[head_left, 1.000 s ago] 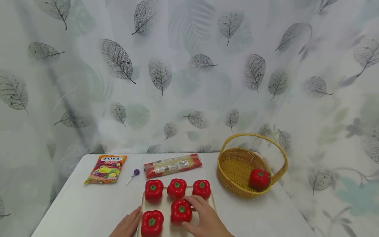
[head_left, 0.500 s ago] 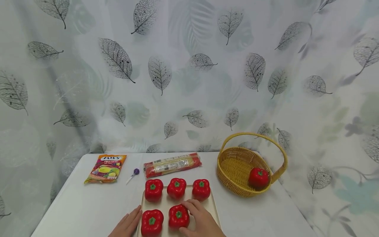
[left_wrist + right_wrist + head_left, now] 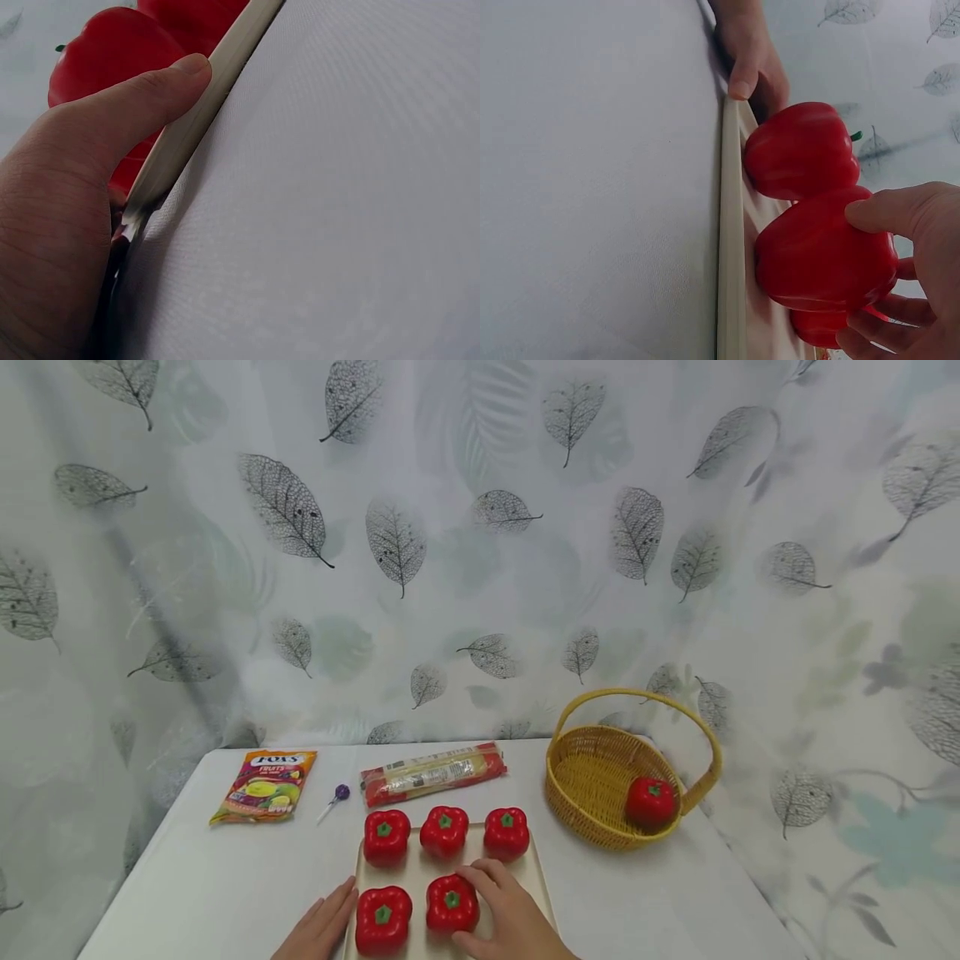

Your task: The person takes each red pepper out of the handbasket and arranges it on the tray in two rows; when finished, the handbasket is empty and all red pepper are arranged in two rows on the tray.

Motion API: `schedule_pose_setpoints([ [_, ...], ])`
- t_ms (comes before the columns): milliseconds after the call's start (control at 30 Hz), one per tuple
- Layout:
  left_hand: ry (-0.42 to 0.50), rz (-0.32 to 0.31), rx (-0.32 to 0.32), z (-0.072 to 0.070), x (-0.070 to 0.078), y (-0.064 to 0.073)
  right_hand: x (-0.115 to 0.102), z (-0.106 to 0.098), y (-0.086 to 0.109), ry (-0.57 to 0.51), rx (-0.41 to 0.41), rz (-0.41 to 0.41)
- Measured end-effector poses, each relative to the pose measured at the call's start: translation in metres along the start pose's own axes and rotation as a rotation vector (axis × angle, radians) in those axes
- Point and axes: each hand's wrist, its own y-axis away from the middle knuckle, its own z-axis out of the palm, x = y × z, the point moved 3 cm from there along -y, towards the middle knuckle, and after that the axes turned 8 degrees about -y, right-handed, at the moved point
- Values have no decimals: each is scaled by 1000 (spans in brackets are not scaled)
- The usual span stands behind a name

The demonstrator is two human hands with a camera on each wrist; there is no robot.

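Observation:
My right hand holds a red bell pepper, with thumb and fingers spread round its sides, at the front middle of a cream tray. Another bell pepper stands to its left, green stem up. Behind them sits a row of three more, one of them a bell pepper at the back right corner. My left hand lies against the tray's left side with straight fingers. In the left wrist view its thumb rests on the tray's front rim.
At the back right stands a yellow wicker basket with one bell pepper inside. Behind the tray lies a red-ended clear packet. A purple lollipop and a candy bag are further left on the white table.
My right hand has moved the bell pepper slightly left and toward me, into line with the front left one. The left hand stays at the tray's side. The head view has shifted a little.

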Motion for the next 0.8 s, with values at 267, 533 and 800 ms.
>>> schedule_pose_setpoints([
  [267, -2, 5, 10, -1, 2, 1, 1, 1, 1, 10, 10, -18],
  [533, 3, 10, 8, 0, 1, 0, -1, -6, 4, 45, 31, -36],
  [800, 3, 14, 0, 0, 1, 1, -7, -43, 12, 69, 172, -119],
])
